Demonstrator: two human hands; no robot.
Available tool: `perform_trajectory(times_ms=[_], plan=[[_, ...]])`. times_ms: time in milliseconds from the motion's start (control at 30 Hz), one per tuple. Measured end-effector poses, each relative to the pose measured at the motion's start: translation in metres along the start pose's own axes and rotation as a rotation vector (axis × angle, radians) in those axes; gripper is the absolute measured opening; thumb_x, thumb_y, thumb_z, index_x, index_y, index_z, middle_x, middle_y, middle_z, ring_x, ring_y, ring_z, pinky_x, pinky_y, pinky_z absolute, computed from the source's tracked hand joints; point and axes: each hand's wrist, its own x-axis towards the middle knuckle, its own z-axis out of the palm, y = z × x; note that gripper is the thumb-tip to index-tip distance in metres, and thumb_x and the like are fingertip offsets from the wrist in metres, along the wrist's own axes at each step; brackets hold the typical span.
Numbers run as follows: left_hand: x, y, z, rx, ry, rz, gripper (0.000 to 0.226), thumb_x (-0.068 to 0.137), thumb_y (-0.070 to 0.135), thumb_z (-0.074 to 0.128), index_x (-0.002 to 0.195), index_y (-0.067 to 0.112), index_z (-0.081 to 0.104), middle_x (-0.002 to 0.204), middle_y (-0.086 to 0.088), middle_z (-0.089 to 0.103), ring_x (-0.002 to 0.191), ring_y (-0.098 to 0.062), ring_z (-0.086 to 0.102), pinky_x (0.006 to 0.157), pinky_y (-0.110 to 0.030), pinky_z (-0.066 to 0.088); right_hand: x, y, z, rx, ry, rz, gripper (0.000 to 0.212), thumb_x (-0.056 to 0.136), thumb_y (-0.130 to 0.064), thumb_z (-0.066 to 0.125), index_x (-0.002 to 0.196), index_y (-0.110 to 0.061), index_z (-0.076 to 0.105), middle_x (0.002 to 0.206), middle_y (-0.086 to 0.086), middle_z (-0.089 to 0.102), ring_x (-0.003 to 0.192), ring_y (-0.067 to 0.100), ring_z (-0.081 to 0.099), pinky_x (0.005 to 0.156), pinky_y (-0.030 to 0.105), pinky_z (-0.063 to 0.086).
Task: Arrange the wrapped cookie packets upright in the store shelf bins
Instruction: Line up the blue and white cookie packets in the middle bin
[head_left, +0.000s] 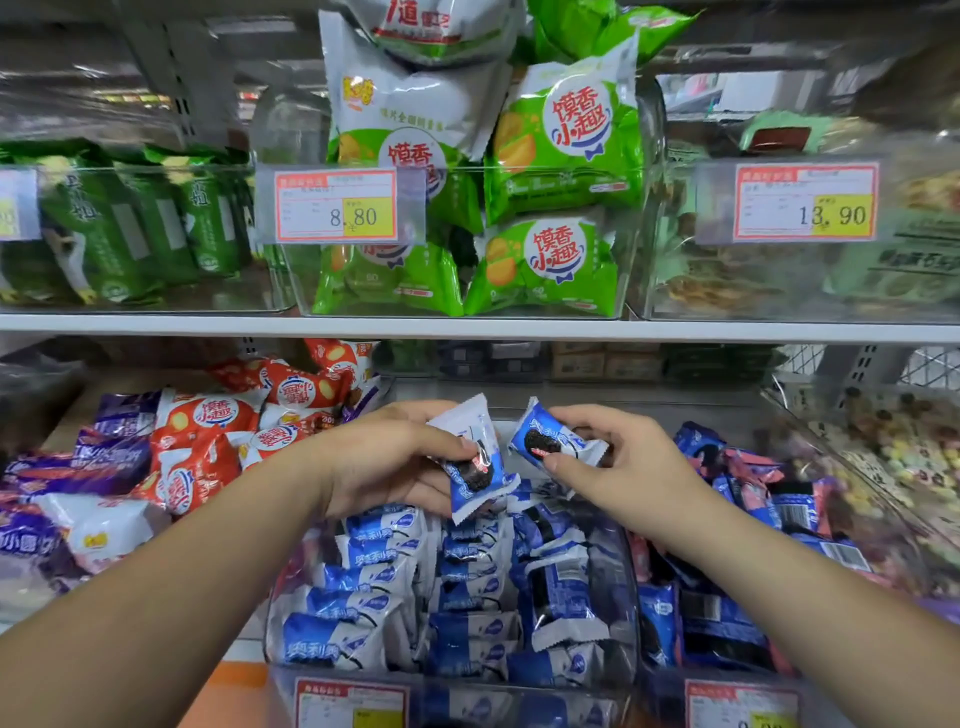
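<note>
My left hand (387, 462) grips a blue and white wrapped cookie packet (475, 457), tilted, above the clear middle bin (275, 613) on the lower shelf. My right hand (618, 467) pinches a second blue and white cookie packet (550, 439) just to the right of the first. Both packets hover over the far end of the bin. Inside the bin, several blue and white packets (363, 603) stand upright in rows along its left and middle.
Red and purple snack packets (208, 457) lie loose at the left. A bin at the right holds dark blue and pink packets (753, 525). Above the white shelf edge (467, 328), clear bins hold green packets (561, 150) behind price tags (336, 205).
</note>
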Motion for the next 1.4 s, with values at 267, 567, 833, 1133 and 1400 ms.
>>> perform_trajectory(times_ms=[267, 567, 833, 1133, 1400], plan=[[-0.006, 0.003, 0.004, -0.076, -0.067, -0.062, 0.031, 0.091, 0.019, 0.068, 0.121, 0.011, 0.065, 0.105, -0.011, 0.077, 0.08, -0.02, 0.075, 0.067, -0.027, 0.061, -0.002, -0.004, -0.001, -0.054, -0.017, -0.01, 0.033, 0.087, -0.025, 0.079, 0.105, -0.051, 0.068, 0.107, -0.014, 0.072, 0.087, 0.005, 0.071, 0.078, 0.027, 0.059], [0.002, -0.004, -0.006, 0.35, 0.163, 0.125, 0.039, 0.078, 0.004, 0.086, 0.111, 0.002, 0.065, 0.093, -0.017, 0.076, 0.081, -0.034, 0.068, 0.071, -0.04, 0.057, 0.003, -0.006, 0.002, -0.231, 0.042, 0.056, 0.029, 0.085, -0.034, 0.079, 0.106, -0.04, 0.061, 0.103, -0.02, 0.067, 0.082, -0.003, 0.065, 0.067, 0.014, 0.05], [0.047, 0.01, 0.003, 1.153, 0.221, 0.201, 0.046, 0.09, 0.024, 0.074, 0.135, 0.03, 0.064, 0.129, 0.012, 0.066, 0.111, -0.008, 0.064, 0.098, -0.021, 0.046, 0.017, -0.009, 0.006, -0.484, 0.072, 0.087, 0.028, 0.089, -0.032, 0.071, 0.117, -0.031, 0.066, 0.101, -0.008, 0.045, 0.11, 0.019, 0.052, 0.092, 0.037, 0.049], [0.091, -0.005, -0.015, 1.507, 0.184, 0.145, 0.028, 0.087, 0.025, 0.075, 0.114, 0.022, 0.066, 0.11, 0.003, 0.064, 0.095, -0.02, 0.062, 0.083, -0.03, 0.053, 0.019, -0.002, 0.01, -0.426, 0.059, 0.075, 0.029, 0.088, -0.026, 0.075, 0.116, -0.028, 0.069, 0.102, -0.009, 0.051, 0.101, 0.017, 0.052, 0.087, 0.032, 0.045], [0.09, -0.004, -0.022, 1.365, 0.211, 0.021, 0.037, 0.088, 0.027, 0.077, 0.124, 0.024, 0.067, 0.122, 0.002, 0.067, 0.104, -0.018, 0.063, 0.083, -0.025, 0.049, 0.028, -0.007, 0.017, -0.554, -0.072, 0.073, 0.021, 0.079, -0.034, 0.082, 0.087, -0.037, 0.062, 0.098, -0.008, 0.064, 0.093, 0.016, 0.059, 0.08, 0.033, 0.052]])
